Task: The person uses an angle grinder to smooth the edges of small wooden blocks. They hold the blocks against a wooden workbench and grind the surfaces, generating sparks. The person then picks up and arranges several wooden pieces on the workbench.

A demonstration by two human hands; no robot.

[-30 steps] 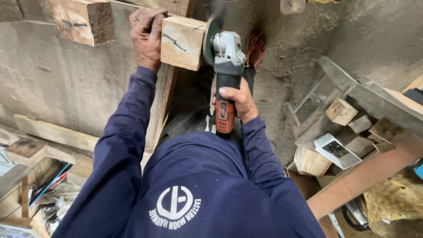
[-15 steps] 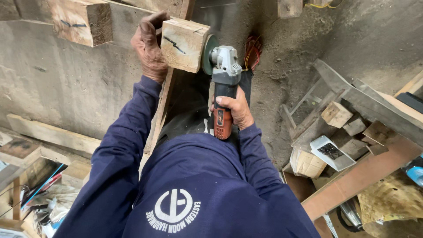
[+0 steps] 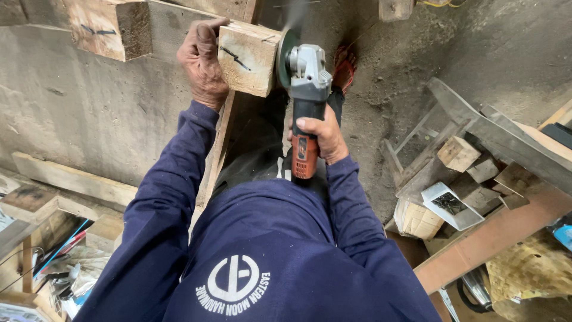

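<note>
My left hand [image 3: 204, 61] grips the left side of a pale square wooden block [image 3: 250, 56] that sticks out over the floor, with a dark line drawn on its top. My right hand [image 3: 318, 136] is closed around the red handle of an angle grinder [image 3: 305, 89] with a grey head. The grinder's disc [image 3: 285, 50] presses against the right face of the block. Both arms are in dark blue sleeves.
A second marked wooden beam [image 3: 110, 27] juts out at upper left. A pile of offcut wood blocks [image 3: 457, 153], a white metal bracket [image 3: 450, 205] and long planks [image 3: 494, 232] lie at right. Loose boards and tools [image 3: 53, 262] clutter the lower left. The floor is dusty concrete.
The grinder has shifted slightly up along the block's right face and my right hand moved with it. My left hand keeps its hold on the block.
</note>
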